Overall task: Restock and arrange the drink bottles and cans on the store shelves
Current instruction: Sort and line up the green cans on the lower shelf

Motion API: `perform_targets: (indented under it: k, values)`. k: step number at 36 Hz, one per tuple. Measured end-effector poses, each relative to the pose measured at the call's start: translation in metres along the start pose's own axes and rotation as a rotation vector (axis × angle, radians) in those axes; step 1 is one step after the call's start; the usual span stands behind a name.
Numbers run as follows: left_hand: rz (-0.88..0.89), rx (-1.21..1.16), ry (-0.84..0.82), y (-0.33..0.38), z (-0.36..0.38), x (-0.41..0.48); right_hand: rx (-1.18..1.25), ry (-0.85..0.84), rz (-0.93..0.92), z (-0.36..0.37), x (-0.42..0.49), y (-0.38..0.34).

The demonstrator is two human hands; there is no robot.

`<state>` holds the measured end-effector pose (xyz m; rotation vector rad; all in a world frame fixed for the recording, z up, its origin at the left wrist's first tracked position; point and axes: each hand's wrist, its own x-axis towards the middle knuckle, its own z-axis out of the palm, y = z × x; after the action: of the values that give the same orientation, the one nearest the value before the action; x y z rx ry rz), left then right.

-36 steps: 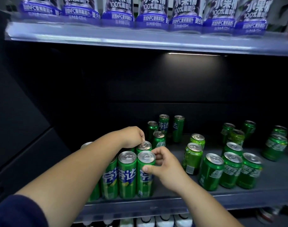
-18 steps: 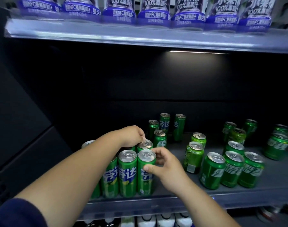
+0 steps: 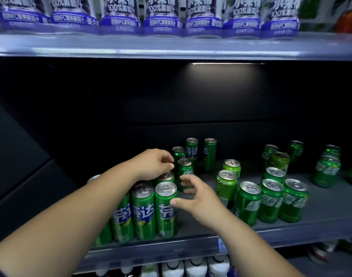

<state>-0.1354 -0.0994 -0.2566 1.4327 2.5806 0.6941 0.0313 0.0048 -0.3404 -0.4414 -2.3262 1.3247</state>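
While looking down onto the middle shelf (image 3: 321,208), finds at 8 o'clock of the view a tight block of tall green cans (image 3: 143,212), upright and touching side by side at the front edge. Sees the left hand (image 3: 157,164) over the block's second row, fingers curled and bunched narrow just above a rear can (image 3: 166,176); cannot tell whether gripping it or only resting there. Meets next, at 3 o'clock of the block, the right hand (image 3: 197,198): fingers spread wide and loosely bent, holding nothing, thumb tip touching the side of the front right tall can (image 3: 165,210). Picks out, at 12 o'clock of that hand, a lone short can (image 3: 185,166) and, behind it, three back-row cans (image 3: 210,152) near the rear wall. Finds further toward 3 o'clock a loose group of short green cans (image 3: 271,198), upright, some touching, with more well apart at the far right. Notes along 12 o'clock a row of purple-labelled bottles (image 3: 161,17) on the upper shelf (image 3: 191,47), and at 6 o'clock white-capped bottles (image 3: 193,266) below.
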Motion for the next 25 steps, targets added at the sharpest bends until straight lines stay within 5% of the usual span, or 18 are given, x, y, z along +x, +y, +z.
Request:
perform_targets:
  k: [13,25]
  values:
    - [0.272,-0.002,0.021,0.122,0.078,0.012,-0.274,0.205,-0.209,-0.132,-0.018,0.036]
    - [0.256,0.251,0.05,0.198,0.181,0.039,-0.681,0.093,-0.104,-0.251,-0.043,0.121]
